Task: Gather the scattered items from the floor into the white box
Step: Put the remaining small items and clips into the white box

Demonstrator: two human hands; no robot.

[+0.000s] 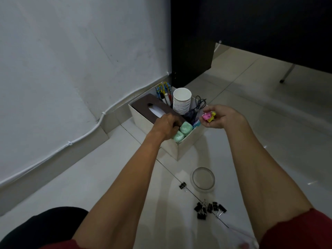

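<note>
item: small pink and yellow plastic pieces [208, 117], pinched in right grip [218, 116], fingers curled round them.
target: white cardboard box [186, 146], just below-left of that grip; gap beside two pale green wrapped bundles [186, 128].
left grip [166, 125]: fingers curled down in the box by the bundles; can't tell if holding anything.
do: lower into the gap before letting go, else the pieces likely bounce out.
left: black binder clips [209, 209] and clear round glass dish [203, 178] on the floor, well short of the grip.

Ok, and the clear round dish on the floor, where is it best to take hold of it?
The clear round dish stands open side up with a low wall, so pinch the rim from above, thumb inside. Come at its right side, probably: a lone binder clip lies close on its left.
</note>
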